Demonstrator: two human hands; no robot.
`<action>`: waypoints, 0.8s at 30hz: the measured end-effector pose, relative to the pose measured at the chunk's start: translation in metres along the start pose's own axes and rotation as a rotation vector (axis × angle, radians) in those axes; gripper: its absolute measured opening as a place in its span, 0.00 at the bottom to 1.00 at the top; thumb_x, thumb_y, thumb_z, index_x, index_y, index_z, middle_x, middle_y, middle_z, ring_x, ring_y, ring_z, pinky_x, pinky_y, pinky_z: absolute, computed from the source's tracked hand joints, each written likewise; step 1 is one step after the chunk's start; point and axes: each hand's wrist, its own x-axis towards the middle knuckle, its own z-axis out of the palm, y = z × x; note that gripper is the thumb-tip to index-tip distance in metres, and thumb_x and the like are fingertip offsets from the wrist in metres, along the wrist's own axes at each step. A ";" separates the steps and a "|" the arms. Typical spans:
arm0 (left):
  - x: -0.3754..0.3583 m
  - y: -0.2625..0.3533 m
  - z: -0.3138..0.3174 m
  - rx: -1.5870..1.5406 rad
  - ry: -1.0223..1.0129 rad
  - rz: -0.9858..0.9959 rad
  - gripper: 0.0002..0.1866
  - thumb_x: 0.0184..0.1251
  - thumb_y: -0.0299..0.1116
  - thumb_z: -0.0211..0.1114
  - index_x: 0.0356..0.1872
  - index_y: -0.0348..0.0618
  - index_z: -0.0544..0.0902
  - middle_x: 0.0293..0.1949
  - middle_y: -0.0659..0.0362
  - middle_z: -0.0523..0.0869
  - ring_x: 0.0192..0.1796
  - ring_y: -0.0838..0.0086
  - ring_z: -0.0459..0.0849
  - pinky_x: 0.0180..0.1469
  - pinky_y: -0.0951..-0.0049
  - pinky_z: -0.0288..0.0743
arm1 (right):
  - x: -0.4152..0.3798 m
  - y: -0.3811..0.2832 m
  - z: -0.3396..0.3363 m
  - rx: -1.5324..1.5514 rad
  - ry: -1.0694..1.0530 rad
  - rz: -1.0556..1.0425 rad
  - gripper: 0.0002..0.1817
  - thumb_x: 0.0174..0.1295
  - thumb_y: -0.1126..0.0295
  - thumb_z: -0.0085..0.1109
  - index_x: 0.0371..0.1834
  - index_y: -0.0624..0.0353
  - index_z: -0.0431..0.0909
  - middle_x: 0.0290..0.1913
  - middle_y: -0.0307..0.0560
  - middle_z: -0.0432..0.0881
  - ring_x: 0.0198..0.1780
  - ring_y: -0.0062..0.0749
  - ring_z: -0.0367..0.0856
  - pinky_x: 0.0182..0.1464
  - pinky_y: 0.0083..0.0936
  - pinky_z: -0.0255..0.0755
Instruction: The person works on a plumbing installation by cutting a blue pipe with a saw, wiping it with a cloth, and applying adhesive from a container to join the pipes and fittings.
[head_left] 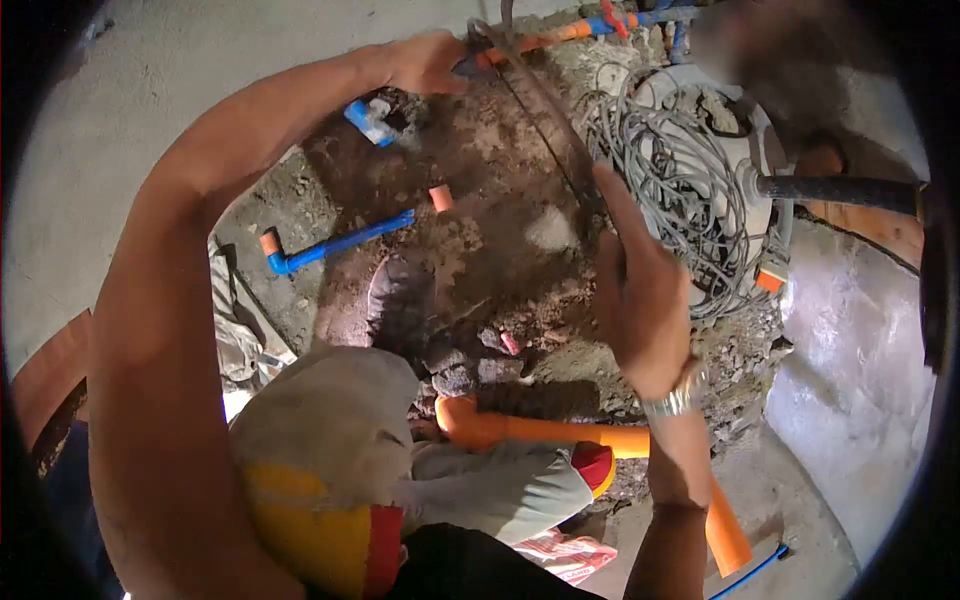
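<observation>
My right hand [645,300], with a metal watch on the wrist, is closed round the handle end of a hacksaw [548,98]. Its dark bowed frame and thin blade slant up and left across the dug soil. At the top, my left hand [430,63] is closed at the end of an orange pipe [515,49], by the saw's far end. That pipe runs right into blue fittings. Fingers and saw partly hide where the blade meets the pipe. Below lie a blue pipe with an elbow [340,243] and a short orange pipe piece [441,198].
Tangled grey cable [650,170] lies on a white container [765,140] at right. A thick orange pipe with an elbow [540,430] crosses near my knees. Stones [455,378] and a blue fitting [370,122] lie in the soil. A plastic sheet [840,370] is far right.
</observation>
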 end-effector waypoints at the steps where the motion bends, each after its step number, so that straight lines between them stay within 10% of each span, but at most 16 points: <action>1: -0.005 0.005 -0.001 -0.002 -0.006 -0.001 0.20 0.60 0.40 0.71 0.39 0.29 0.80 0.24 0.42 0.77 0.27 0.56 0.77 0.34 0.51 0.69 | 0.003 -0.004 0.000 0.012 -0.066 0.080 0.30 0.68 0.79 0.51 0.74 0.47 0.70 0.44 0.66 0.84 0.31 0.55 0.84 0.35 0.39 0.75; 7: 0.004 -0.006 0.002 -0.046 0.016 -0.089 0.18 0.59 0.38 0.72 0.39 0.31 0.80 0.24 0.43 0.77 0.27 0.59 0.78 0.34 0.54 0.71 | 0.003 0.010 -0.002 -0.019 0.138 -0.205 0.30 0.67 0.79 0.51 0.74 0.51 0.70 0.42 0.66 0.84 0.29 0.52 0.85 0.34 0.39 0.74; 24: 0.006 -0.009 0.002 0.104 -0.085 0.049 0.22 0.66 0.44 0.70 0.41 0.30 0.81 0.22 0.47 0.76 0.26 0.62 0.75 0.33 0.52 0.71 | -0.006 0.003 -0.014 0.075 0.067 -0.132 0.28 0.68 0.81 0.50 0.73 0.57 0.70 0.58 0.58 0.84 0.34 0.48 0.88 0.38 0.31 0.78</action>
